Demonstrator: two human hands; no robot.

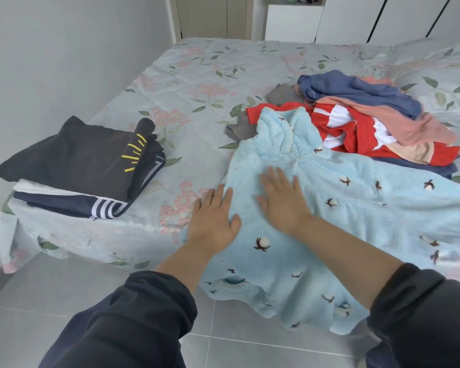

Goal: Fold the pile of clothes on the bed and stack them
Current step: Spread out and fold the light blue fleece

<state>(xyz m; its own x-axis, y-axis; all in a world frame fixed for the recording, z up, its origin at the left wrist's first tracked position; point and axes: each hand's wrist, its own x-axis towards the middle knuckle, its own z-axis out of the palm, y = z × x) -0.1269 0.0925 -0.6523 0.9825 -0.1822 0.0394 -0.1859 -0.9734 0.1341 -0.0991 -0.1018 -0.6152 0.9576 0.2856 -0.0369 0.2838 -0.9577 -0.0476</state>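
1. Pressing down with straight, spread fingers, the left hand (pixel 213 221) and right hand (pixel 282 200) lie flat on the pale blue fleece garment (pixel 329 221); neither grips it.
2. That garment is spread at the bed's (pixel 197 75) near edge, its hem hanging over the side.
3. The unfolded pile (pixel 369 115) touches its collar end; the folded stack (pixel 77 166) sits at the near left corner.
4. Risk: the overhanging weight may drag the fleece off, or folding may pull pile pieces along.
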